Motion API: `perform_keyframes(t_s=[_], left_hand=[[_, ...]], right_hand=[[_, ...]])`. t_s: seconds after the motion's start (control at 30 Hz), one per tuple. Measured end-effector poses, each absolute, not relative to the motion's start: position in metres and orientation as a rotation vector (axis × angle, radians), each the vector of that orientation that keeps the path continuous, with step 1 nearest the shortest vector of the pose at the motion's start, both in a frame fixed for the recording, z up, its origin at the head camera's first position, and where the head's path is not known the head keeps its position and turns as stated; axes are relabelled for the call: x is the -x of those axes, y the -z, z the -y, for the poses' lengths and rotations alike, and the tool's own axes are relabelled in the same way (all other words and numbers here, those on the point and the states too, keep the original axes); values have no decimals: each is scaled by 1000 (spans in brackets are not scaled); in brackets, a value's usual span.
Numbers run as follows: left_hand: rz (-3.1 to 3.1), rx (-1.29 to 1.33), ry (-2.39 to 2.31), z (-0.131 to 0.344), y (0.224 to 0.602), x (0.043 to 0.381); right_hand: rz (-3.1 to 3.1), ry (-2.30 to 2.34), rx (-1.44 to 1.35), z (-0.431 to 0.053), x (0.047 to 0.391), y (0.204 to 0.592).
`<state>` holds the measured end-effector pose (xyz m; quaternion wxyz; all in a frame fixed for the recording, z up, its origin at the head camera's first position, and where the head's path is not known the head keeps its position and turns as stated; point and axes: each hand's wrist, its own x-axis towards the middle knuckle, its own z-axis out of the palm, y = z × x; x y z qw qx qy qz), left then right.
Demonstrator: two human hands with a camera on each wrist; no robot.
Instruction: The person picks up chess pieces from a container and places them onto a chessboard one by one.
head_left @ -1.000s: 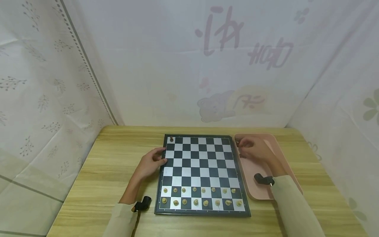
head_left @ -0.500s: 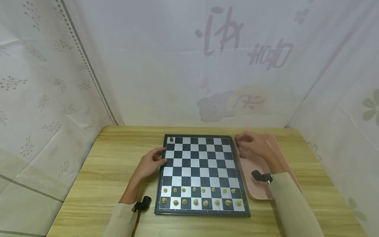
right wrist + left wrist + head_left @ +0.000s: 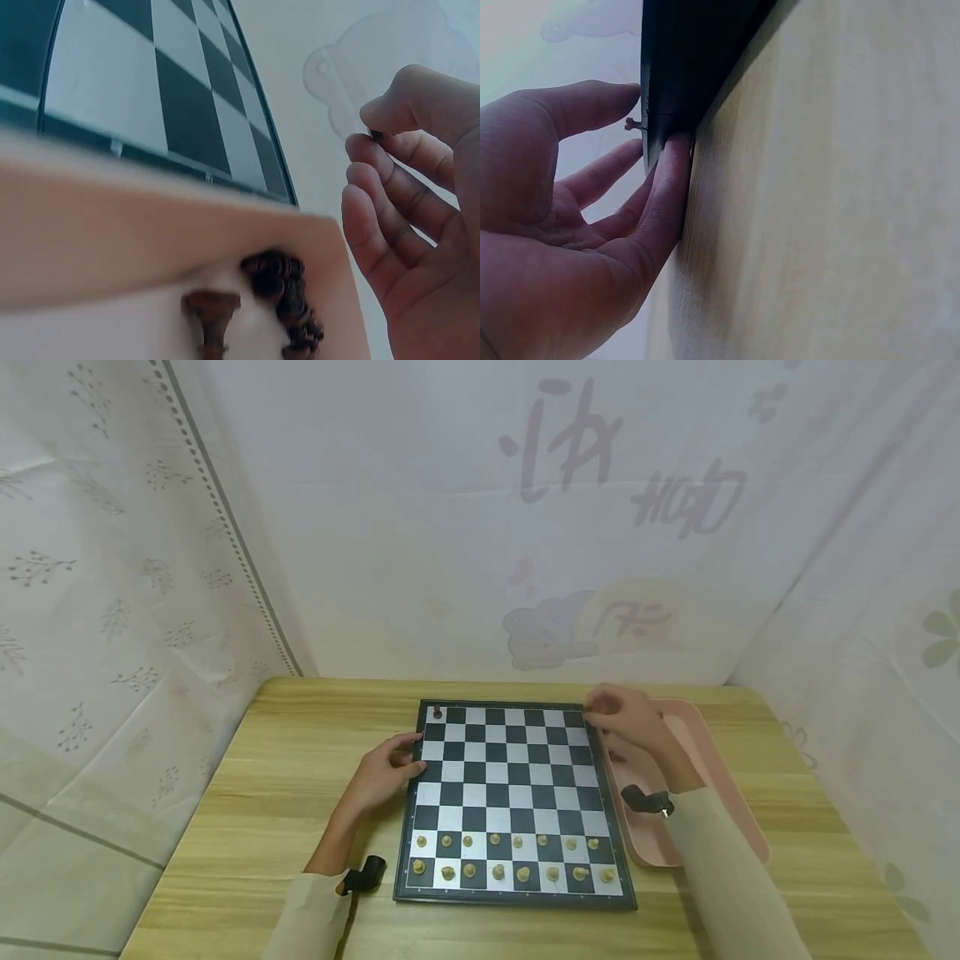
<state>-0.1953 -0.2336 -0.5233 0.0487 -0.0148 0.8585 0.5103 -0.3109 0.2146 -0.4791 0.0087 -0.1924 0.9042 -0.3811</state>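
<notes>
My left hand [image 3: 386, 768] rests at the left edge of the chessboard [image 3: 498, 772]. In the left wrist view its thumb lies at the board's upper rim and its lightly bent fingers [image 3: 676, 169] touch the side. One dark chess piece [image 3: 438, 712] stands on the far left corner square. My right hand [image 3: 628, 717] is above the board's far right corner and the pink tray [image 3: 678, 768]. Between its thumb and fingertips it pinches a small dark chess piece [image 3: 376, 136], mostly hidden by the fingers.
Two rows of light chess pieces [image 3: 498, 872] stand along the near side of the board. In the right wrist view a brown chess piece [image 3: 212, 319] and several dark pieces [image 3: 283, 296] lie in the tray. A white patterned curtain [image 3: 480, 527] hangs behind the wooden table [image 3: 330, 710].
My right hand has moved left and slightly away from me, from over the tray to the board's far right corner. The left hand keeps its place at the board's edge.
</notes>
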Motion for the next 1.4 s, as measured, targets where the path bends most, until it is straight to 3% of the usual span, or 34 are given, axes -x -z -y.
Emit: perform_keyframes(t_s=[0.7,1.4], left_hand=[[-2612,51,-1563,233,522,195],[-2586,60,-1571,234,522,196]], right_hand=[[-2723,1191,643,-157,319,470],[-2636,1136,928,-96,331,474]])
